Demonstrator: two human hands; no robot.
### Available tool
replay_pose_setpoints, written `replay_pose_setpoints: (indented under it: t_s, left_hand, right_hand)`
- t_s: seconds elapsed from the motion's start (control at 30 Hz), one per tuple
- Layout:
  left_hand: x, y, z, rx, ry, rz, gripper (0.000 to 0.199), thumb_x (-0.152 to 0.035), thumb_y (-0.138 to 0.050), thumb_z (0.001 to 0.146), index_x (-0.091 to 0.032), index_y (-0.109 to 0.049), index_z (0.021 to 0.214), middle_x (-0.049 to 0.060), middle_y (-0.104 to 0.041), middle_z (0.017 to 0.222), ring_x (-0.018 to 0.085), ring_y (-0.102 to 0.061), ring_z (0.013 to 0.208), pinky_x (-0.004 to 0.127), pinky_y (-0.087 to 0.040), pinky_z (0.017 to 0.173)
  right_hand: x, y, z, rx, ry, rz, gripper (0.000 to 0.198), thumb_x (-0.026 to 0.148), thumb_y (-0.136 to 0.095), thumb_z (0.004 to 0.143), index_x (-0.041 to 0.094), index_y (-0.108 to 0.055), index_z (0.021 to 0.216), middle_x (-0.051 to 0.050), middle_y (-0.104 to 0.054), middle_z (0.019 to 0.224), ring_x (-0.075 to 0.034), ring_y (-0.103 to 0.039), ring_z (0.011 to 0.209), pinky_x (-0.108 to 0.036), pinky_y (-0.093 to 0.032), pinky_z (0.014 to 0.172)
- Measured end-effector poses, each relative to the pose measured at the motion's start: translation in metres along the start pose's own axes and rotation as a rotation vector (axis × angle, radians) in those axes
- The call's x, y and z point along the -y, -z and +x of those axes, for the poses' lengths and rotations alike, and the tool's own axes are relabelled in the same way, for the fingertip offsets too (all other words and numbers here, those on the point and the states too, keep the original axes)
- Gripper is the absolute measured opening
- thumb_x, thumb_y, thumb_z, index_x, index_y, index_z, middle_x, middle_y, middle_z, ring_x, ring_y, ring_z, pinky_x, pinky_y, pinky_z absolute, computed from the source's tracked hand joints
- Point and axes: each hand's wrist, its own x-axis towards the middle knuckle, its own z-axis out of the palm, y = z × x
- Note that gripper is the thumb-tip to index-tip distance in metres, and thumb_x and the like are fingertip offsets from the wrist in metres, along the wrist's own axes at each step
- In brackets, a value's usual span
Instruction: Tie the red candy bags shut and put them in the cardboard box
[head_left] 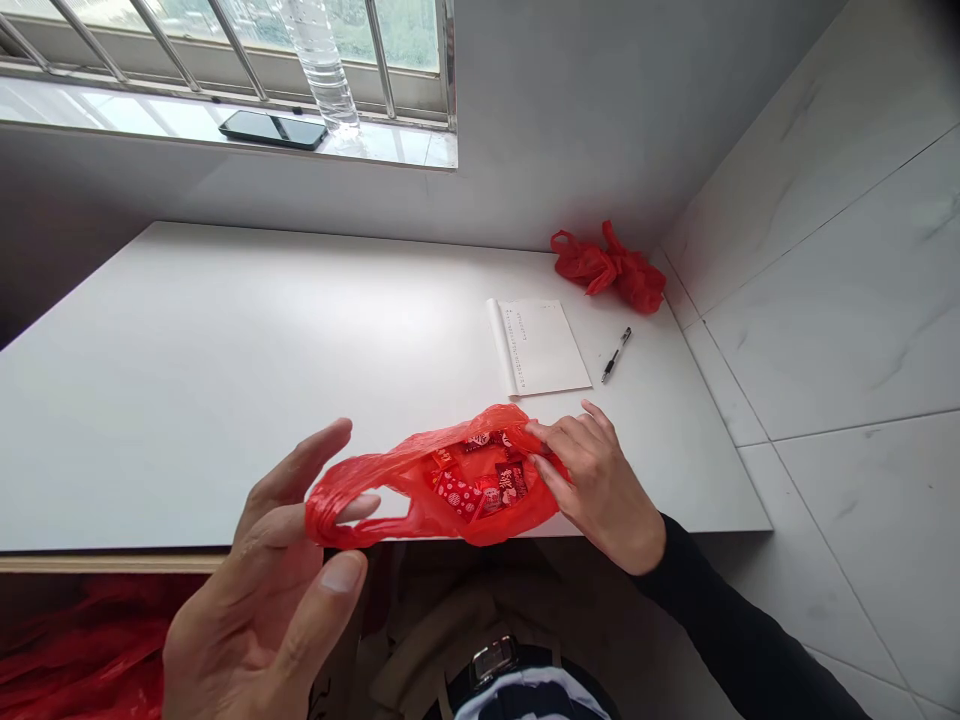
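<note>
A red plastic bag [442,535] is held up at the table's front edge, its mouth spread. Inside lie several small red wrapped packets [459,494], some with white dots or printed characters. My left hand [262,590] has its index finger hooked through the bag's left handle loop, which carries that side; its thumb and other fingers stand apart. At the opposite end, my right hand [592,480] pinches the bag's rim between thumb and fingers.
On the white table [262,360] lie an open notepad [551,345], a black pen [617,355] and crumpled red plastic bags [611,268] in the far right corner. A phone [274,129] and clear bottle [322,70] are on the windowsill. Red plastic [75,650] shows below left.
</note>
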Motion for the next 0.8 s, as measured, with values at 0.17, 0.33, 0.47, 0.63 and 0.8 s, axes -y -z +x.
replay_pose_setpoints:
  t_s: [0.17, 0.33, 0.47, 0.63, 0.8]
  left_hand:
    - [-0.005, -0.013, 0.001, -0.002, -0.149, -0.088, 0.017, -0.04, -0.072, 0.086, -0.044, -0.078, 0.102, -0.003, -0.069, 0.132, 0.034, -0.055, 0.135, 0.055, -0.043, 0.116]
    - [-0.008, -0.019, 0.015, 0.033, -0.212, -0.165, 0.016, -0.034, -0.066, 0.092, -0.042, -0.077, 0.1, -0.002, -0.074, 0.085, 0.027, -0.072, 0.088, 0.053, -0.057, 0.095]
    - [-0.012, -0.024, 0.019, 0.1, -0.109, -0.14, 0.012, -0.038, -0.063, 0.094, -0.034, -0.075, 0.096, -0.004, -0.052, 0.059, 0.013, -0.05, 0.049, 0.026, -0.044, 0.047]
    - [-0.012, -0.039, 0.007, 0.294, -0.106, 0.205, 0.049, -0.04, -0.081, 0.073, -0.033, -0.07, 0.12, 0.008, -0.072, 0.098, 0.024, -0.07, 0.081, 0.028, -0.059, 0.063]
    - [-0.003, -0.053, 0.019, 0.668, -0.148, 0.192, 0.034, -0.03, -0.074, 0.075, -0.036, -0.072, 0.109, 0.003, -0.073, 0.084, 0.022, -0.068, 0.066, 0.028, -0.058, 0.056]
  right_hand:
    - [0.007, 0.03, 0.005, -0.135, -0.04, 0.331, 0.014, 0.021, -0.057, 0.098, 0.028, -0.065, 0.107, -0.001, -0.07, 0.1, -0.021, -0.066, 0.099, -0.059, -0.027, 0.122]
    - [0.013, 0.06, 0.007, -0.147, -0.099, 0.77, 0.012, 0.021, -0.059, 0.097, 0.03, -0.064, 0.105, -0.002, -0.07, 0.11, -0.022, -0.067, 0.111, -0.055, -0.031, 0.124]
    - [0.022, 0.068, 0.01, -0.11, -0.121, 0.981, 0.016, 0.019, -0.06, 0.096, 0.031, -0.065, 0.105, 0.0, -0.069, 0.096, -0.019, -0.069, 0.098, -0.05, -0.041, 0.12]
    - [0.047, 0.07, 0.021, -0.122, -0.13, 0.934, 0.024, 0.01, -0.064, 0.087, 0.031, -0.068, 0.099, -0.002, -0.067, 0.108, -0.021, -0.066, 0.109, -0.04, -0.057, 0.1]
    - [0.062, 0.071, 0.032, -0.008, -0.03, 0.949, 0.029, 0.007, -0.07, 0.08, 0.031, -0.075, 0.096, 0.003, -0.065, 0.128, -0.016, -0.064, 0.118, -0.028, -0.053, 0.104]
